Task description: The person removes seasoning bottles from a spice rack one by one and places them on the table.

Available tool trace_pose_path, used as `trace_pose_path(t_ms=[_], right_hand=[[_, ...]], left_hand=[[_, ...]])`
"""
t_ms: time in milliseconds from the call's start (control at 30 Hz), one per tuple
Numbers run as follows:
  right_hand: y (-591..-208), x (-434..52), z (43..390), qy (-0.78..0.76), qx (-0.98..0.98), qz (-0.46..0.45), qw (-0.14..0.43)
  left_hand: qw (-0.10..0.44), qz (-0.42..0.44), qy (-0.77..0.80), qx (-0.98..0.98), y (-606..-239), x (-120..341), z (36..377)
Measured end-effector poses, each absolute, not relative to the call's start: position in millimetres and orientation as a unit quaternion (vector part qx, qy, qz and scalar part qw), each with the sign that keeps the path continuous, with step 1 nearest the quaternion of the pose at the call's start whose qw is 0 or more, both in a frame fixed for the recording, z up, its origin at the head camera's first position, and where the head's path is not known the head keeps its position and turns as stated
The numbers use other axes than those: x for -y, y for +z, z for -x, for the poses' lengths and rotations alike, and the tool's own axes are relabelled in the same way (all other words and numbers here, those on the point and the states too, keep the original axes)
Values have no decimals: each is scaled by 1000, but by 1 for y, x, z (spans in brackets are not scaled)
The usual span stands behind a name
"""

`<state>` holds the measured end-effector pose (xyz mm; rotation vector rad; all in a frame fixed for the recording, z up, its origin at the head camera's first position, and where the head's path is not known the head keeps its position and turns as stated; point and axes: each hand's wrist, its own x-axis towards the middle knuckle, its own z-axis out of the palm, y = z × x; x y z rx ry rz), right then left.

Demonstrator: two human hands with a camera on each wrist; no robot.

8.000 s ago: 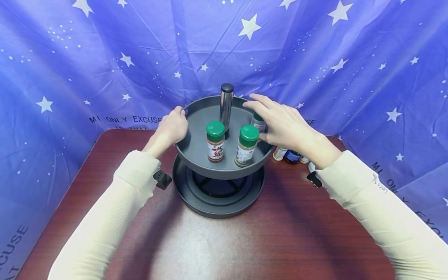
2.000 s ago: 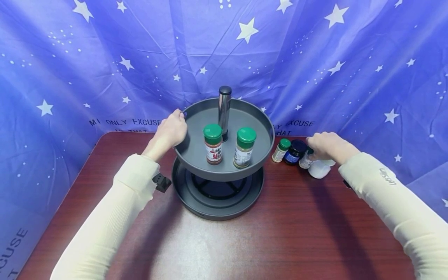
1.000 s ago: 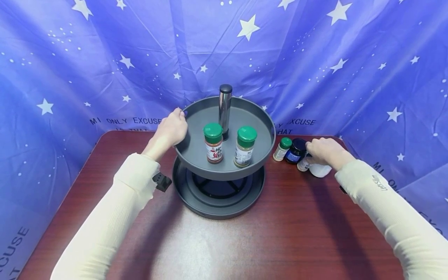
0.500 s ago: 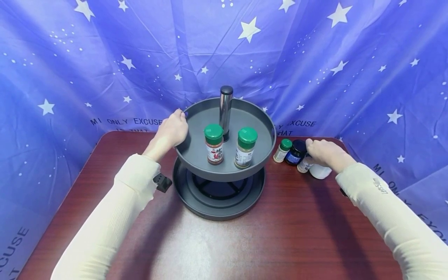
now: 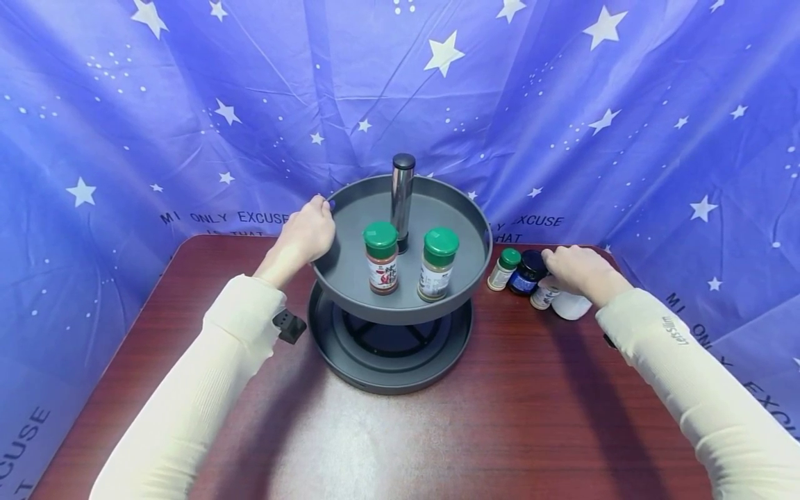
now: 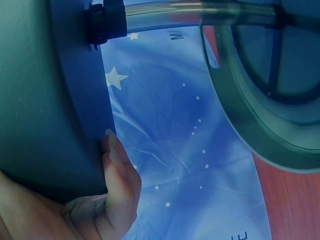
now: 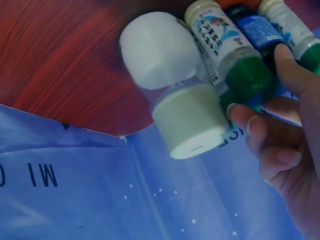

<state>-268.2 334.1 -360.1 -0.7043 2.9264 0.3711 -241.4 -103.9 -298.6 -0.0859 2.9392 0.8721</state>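
The left hand [image 5: 306, 232] grips the far left rim of the upper tray [image 5: 350, 271] of a two-tier gray turntable, thumb side on top and fingers [image 6: 120, 175] curled against the tray's outer wall. Just right of that hand, on the tray, two green-capped spice jars [image 5: 382, 257] stand upright beside the metal center post [image 5: 403, 194]; their long axes are vertical, caps up. Below is the lower tray [image 5: 437, 368] on the table [image 5: 531, 417].

The right hand [image 5: 578, 271] reaches to a row of small bottles on the table. Its fingertips [image 7: 250, 122] close on the green cap of a small bottle [image 7: 220, 45], which stands upright, cap up. The head view hides that cap under the hand. Right of the fingers stands a white-capped jar [image 7: 175, 95], blurred in the wrist view. Left of them are a dark blue jar [image 5: 528, 271] and a green-capped bottle [image 5: 503, 267], both upright.
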Motion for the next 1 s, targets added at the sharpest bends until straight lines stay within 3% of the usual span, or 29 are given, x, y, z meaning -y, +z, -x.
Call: trace_pose_path(t_ms=[700, 1000], right_hand=[[-313, -322, 277, 116, -977, 154, 92], [-270, -315, 271, -14, -985, 134, 111]], left_hand=[[34, 28, 281, -959, -297, 105, 241], [34, 21, 283, -958, -299, 103, 240]])
